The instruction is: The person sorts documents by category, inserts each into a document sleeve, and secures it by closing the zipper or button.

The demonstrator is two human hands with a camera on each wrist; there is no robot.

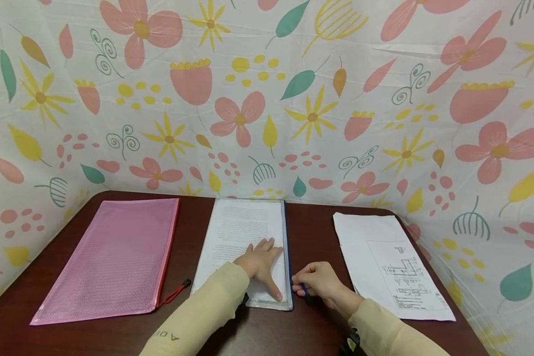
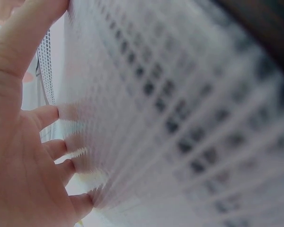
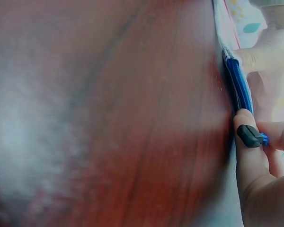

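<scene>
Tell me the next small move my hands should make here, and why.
I'd probably ease the blue zipper pull slightly along the clear pouch's blue edge. Your right hand pinches the pull at that edge, while your left hand rests spread-fingered on the pouch, which should steady it. I can't tell which way the zip needs to go.

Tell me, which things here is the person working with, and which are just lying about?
In use, it seems:
clear blue-edged pouch, with the left fingers spread on it
printed sheet, showing through the pouch
blue zip pull, held at the right fingers

Apparently just lying about, untouched:
pink pouch
its red pull
white paper with a printed drawing
</scene>
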